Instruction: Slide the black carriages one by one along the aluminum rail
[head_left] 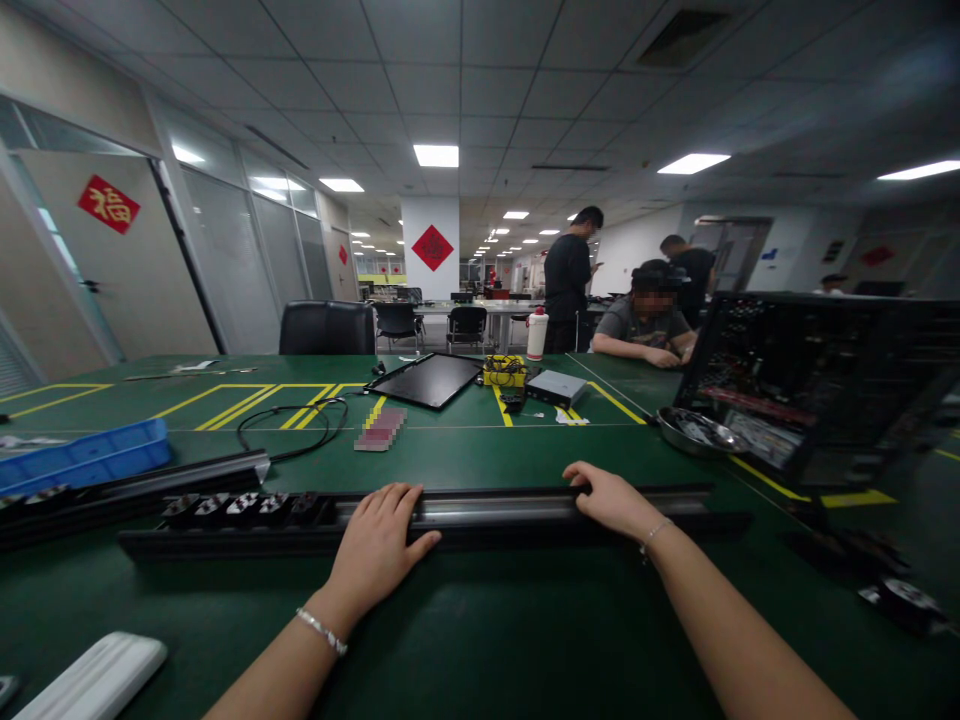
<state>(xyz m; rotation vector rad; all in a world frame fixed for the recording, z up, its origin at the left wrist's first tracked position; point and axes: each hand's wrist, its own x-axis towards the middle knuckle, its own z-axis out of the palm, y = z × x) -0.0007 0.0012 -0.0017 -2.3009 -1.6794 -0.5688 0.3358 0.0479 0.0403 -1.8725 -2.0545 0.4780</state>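
A left hand [379, 548] is resting open and palm-down on a long black-and-silver metal rail [525, 508], which is lying across the near part of a green workbench [450, 445]. A right hand [615, 502] is bearing on the same rail, its fingers [577, 475] curling over the far edge; how firmly they are gripping cannot be determined from this view. A row of black-and-white fittings [240, 510] is occupying the left stretch of the rail, while the stretch between the hands is showing none. At the rail's left end, a second metal rail [180, 478] is running just beyond it, and a blue plastic parts tray [82, 455] is sitting further left. A strip of green bench is extending between the rail and the near edge, where a white pad [90, 680] is lying. At the right, a steel bowl [694, 430] and an open black computer chassis [817, 385] are standing beyond the rail's right end.
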